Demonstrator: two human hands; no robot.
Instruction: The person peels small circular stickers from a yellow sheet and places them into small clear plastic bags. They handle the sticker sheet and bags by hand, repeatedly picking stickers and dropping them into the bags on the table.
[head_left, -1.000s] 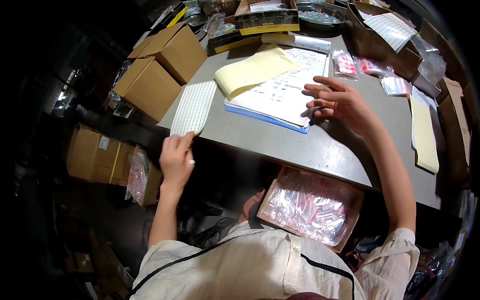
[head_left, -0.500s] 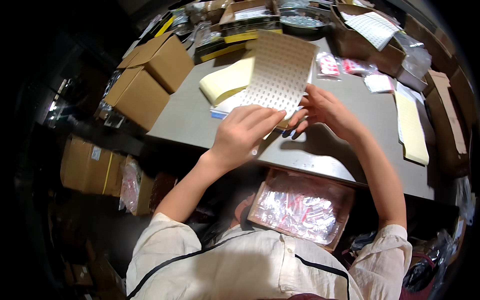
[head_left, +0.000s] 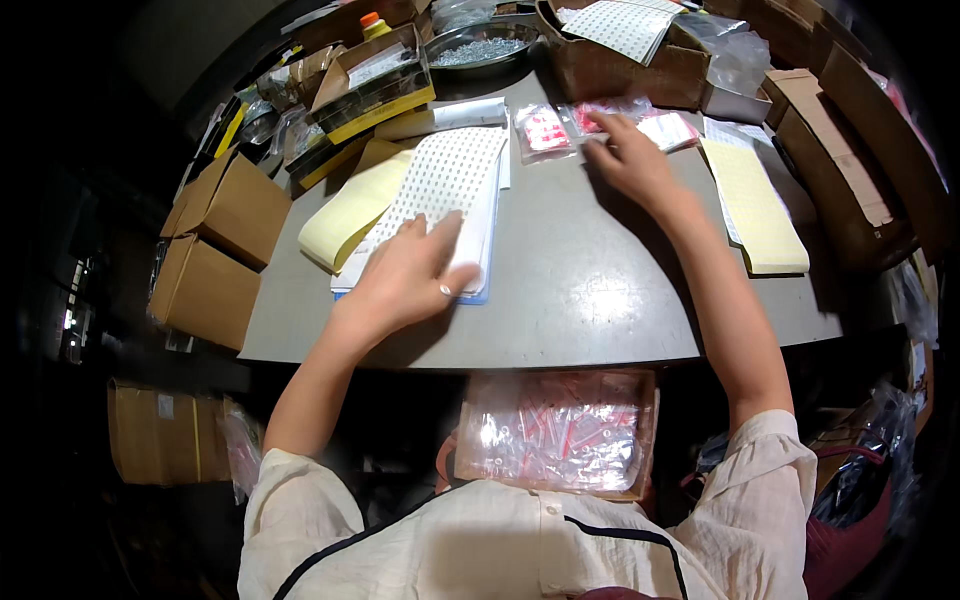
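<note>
My left hand [head_left: 400, 280] lies with fingers spread on a white sheet of small printed labels [head_left: 455, 165], and a small white oval piece [head_left: 446, 290] shows by its thumb. Beneath the sheet are white papers and a blue edge [head_left: 475, 298]. A curled yellow backing sheet [head_left: 350, 215] lies to their left. My right hand [head_left: 637, 165] reaches across the table, fingers apart, over small clear bags with red-and-white contents [head_left: 610, 106]. Whether its fingertips touch a bag is unclear. Beside it are another such bag [head_left: 545, 130] and a white-and-red packet [head_left: 668, 130].
A yellow label sheet [head_left: 755, 205] lies at the right. Along the back stand a metal bowl of small shiny parts [head_left: 480, 52], a black-and-yellow box [head_left: 375, 95] and a cardboard box [head_left: 590, 75]. Brown cartons [head_left: 215, 240] stand left. A box of clear bags [head_left: 555, 435] sits below the table edge.
The label sheet held up in my left hand now lies on the papers, under my spread fingers. My right hand has moved away from it to the small bags. The view has shifted.
</note>
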